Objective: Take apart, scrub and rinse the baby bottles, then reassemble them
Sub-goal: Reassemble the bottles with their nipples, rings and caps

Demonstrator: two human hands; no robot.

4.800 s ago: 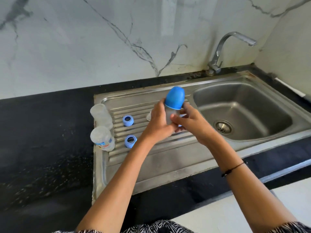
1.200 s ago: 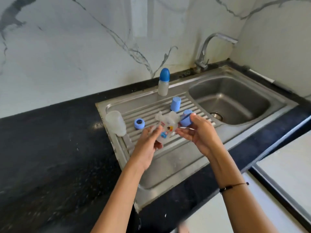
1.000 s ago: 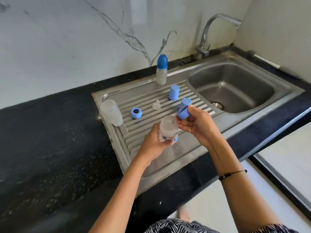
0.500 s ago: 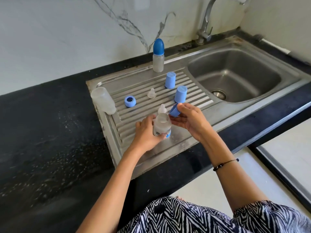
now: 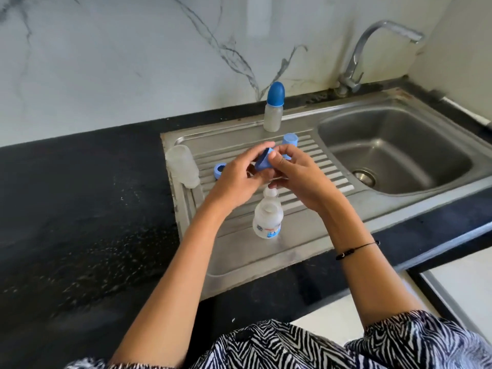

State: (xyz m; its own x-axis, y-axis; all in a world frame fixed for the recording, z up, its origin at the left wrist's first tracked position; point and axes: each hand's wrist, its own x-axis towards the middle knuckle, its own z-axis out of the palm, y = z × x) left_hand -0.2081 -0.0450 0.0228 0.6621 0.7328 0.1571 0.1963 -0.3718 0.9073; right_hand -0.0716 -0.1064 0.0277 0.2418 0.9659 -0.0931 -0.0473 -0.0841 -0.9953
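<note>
My left hand (image 5: 237,179) and my right hand (image 5: 295,177) are together above the ribbed drainboard (image 5: 314,155), both pinching a tilted blue screw ring (image 5: 263,162). Below them an open clear bottle with a printed label (image 5: 267,222) stands upright on the drainboard, held by neither hand. A clear teat (image 5: 270,193) shows just beyond its mouth; I cannot tell whether they touch. An assembled bottle with a blue cap (image 5: 274,107) stands at the back. A second blue ring (image 5: 219,170) lies left of my hands.
A bare clear bottle (image 5: 182,166) lies at the drainboard's left edge. A loose blue cap (image 5: 290,141) stands behind my right hand. The steel basin (image 5: 394,153) and tap (image 5: 356,57) are to the right. Black counter (image 5: 80,209) stretches left.
My left hand has let go of the labelled bottle, which now stands alone on the drainboard. Both hands have lifted a little and now hold the blue ring together.
</note>
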